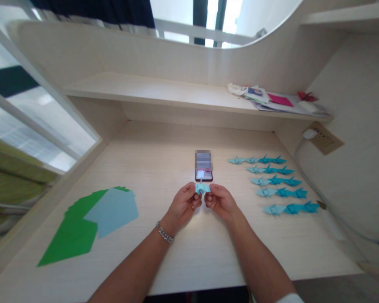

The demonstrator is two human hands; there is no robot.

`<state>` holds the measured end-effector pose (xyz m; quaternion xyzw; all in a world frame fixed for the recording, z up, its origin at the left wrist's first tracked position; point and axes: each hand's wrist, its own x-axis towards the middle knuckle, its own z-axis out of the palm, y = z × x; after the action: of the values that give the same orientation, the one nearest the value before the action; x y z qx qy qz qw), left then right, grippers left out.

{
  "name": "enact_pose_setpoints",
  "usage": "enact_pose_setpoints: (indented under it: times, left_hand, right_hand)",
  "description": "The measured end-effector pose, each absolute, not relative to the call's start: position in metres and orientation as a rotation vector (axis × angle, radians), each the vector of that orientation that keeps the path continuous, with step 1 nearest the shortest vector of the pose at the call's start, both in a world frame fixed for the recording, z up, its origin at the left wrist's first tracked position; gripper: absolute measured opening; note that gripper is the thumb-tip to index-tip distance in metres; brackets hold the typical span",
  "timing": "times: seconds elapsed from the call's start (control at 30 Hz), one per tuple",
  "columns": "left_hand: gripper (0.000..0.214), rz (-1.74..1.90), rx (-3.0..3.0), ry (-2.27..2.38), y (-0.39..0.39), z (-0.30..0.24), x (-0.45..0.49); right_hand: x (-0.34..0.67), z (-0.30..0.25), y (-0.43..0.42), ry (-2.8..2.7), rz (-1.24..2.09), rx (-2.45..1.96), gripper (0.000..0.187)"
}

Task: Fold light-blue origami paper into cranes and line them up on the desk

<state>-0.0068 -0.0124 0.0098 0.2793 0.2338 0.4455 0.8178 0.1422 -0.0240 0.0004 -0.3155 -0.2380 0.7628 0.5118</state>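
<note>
Between my two hands is a small light-blue origami crane [202,188], held above the desk [173,160]. My left hand [186,202] pinches its left wing, and my right hand [220,200] pinches the right one. A narrow tip of folded paper points up from its middle. Just beyond the crane lies a phone [204,174], its upper screen blurred. To the right, several rows of blue folded cranes [276,181] sit on the desk, paler at their left ends.
Green paper sheets [66,240] and light-blue paper sheets [113,212] lie fanned at the left. A shelf [145,90] crosses the back, bearing papers [271,101]. A cable [306,172] runs from a wall socket [326,139] down the right side.
</note>
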Motion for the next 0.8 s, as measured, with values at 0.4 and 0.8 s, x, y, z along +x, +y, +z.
enact_pose_setpoints:
  times: [0.4, 0.8]
  left_hand:
    - [0.031, 0.955, 0.945, 0.831, -0.0066, 0.0089, -0.0050]
    - [0.027, 0.951, 0.655, 0.613, -0.0099, 0.0095, -0.0042]
  right_hand:
    - [0.1406, 0.0033, -0.0201, -0.516, 1.663, -0.868, 0.023]
    - [0.1370, 0.0076, -0.0221, -0.342, 1.718, -0.700, 0.014]
